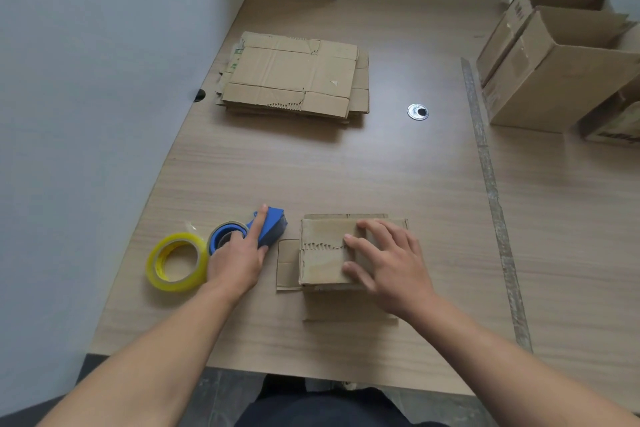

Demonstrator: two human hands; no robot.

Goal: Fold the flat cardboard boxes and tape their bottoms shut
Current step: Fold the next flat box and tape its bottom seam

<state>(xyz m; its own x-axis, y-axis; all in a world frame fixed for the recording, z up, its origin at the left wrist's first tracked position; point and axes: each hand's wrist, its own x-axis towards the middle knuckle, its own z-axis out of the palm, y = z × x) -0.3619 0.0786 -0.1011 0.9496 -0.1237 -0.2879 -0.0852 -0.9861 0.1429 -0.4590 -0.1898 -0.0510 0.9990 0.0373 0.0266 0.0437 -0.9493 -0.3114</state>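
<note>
Nearest the person, the small box [323,253] sits bottom-up on the table [346,166], just right of centre, its flaps folded in so that two torn, corrugated edges meet along a seam across the middle. The right hand [388,260] lies flat on it with fingers spread and nearly straight, pressing the flaps down rather than gripping. One loose flap sticks out flat at the box's left side.

Just beside it, the left hand [235,260] holds the blue tape dispenser [272,224]: the index finger lies straight along the top, the thumb rests at the roll's hub, and the other fingers are hidden behind the body. A yellow tape roll [176,262] stands touching or almost touching that wrist.

The box looks light, thin and worn, so it will probably slide or spring open unless the pressing hand keeps weight over the seam. The flaps likely crush if pushed hard. The dispenser is rigid and best held by its body, away from the cutting end.

Farther off, a stack of flat boxes [294,74] waits near the wall, best lifted one sheet at a time by an edge. A metal grommet [417,112] sits to its right, and assembled boxes [561,73] stand open at the far right.
</note>
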